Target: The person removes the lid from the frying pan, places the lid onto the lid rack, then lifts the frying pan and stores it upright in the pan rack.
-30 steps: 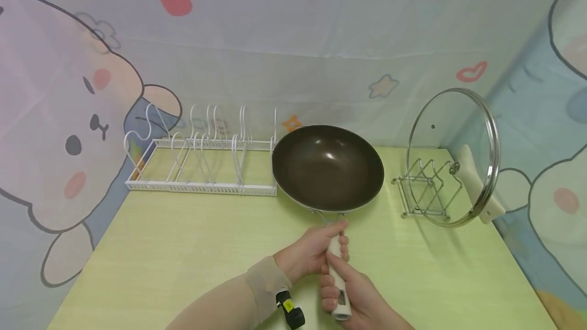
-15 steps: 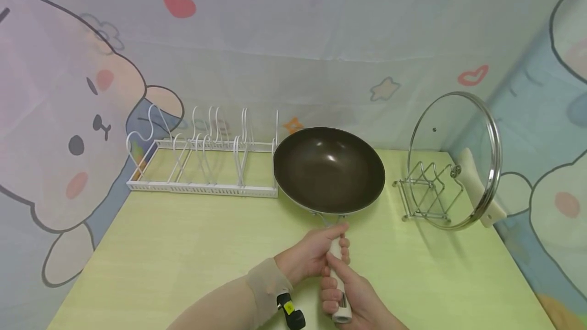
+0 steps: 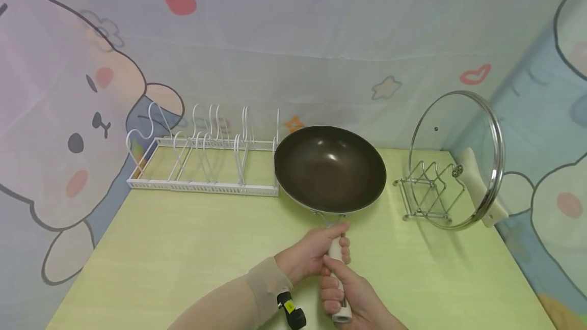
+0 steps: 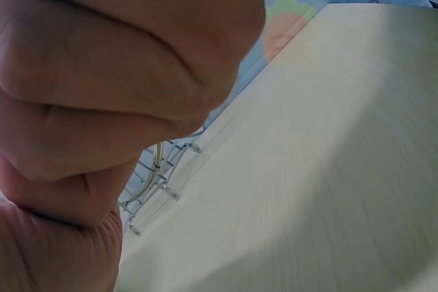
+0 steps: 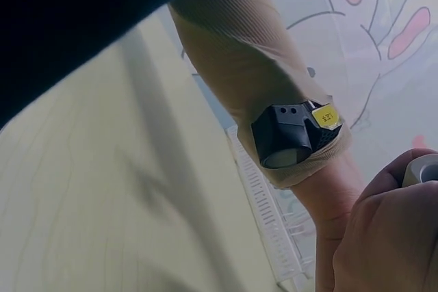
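Note:
In the head view, a wok (image 3: 330,167) with a dark brown inside is held up in the middle, tilted so that its inside faces me. My left hand (image 3: 309,251) grips its pale handle (image 3: 336,252) close to the bowl. Lower on the same handle, my right hand (image 3: 353,289) has its fingers wrapped round near the end, thumb lying along the top. Curled fingers of the left hand (image 4: 102,80) fill the left wrist view's left side. The handle's round end (image 5: 426,169) pokes out of the right hand (image 5: 390,237) in the right wrist view.
A white wire rack (image 3: 206,186) with upright loops stands left of the wok on the pale green table (image 3: 183,248). To the right, a small metal rack (image 3: 428,213) bears an upright glass lid (image 3: 492,187) with a pale handle (image 3: 477,182). A patterned cloth (image 3: 293,39) hangs behind.
Both hands keep their hold and the wok stays nearly where it was. The right thumb has shifted slightly on the handle.

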`<state>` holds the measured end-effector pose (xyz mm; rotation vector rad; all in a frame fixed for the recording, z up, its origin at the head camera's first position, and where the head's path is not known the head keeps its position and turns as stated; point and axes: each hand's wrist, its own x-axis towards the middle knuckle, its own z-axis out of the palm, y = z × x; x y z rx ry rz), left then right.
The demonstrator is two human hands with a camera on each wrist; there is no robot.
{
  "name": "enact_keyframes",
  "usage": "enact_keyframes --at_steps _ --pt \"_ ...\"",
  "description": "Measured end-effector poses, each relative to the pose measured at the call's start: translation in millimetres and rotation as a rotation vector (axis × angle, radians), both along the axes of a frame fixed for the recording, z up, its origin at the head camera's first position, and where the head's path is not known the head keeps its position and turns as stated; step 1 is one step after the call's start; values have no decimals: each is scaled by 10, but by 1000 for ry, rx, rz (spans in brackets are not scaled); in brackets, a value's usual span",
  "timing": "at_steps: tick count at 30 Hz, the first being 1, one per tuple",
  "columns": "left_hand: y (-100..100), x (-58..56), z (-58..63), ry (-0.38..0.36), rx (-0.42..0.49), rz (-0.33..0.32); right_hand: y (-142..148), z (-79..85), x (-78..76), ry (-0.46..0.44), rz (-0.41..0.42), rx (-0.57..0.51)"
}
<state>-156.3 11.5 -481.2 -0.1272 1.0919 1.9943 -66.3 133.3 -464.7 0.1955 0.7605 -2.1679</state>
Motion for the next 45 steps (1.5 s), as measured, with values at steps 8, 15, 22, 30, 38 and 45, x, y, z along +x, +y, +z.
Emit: enact_keyframes --at_steps 8,15,22,30,38,45 --pt "15 8 15 -1 -19 16 10 -11 3 -15 -1 -12" --pt "34 4 15 -1 -27 23 26 -45 1 4 24 -62" --pt "66 11 29 1 -5 37 97 -72 -7 32 89 -127" --pt "87 2 46 18 15 31 147 -73 -19 39 131 -167" --pt "103 9 128 -10 24 50 151 -114 -27 84 188 -350" --pt "92 38 173 5 5 88 152 -119 -20 75 216 -457"
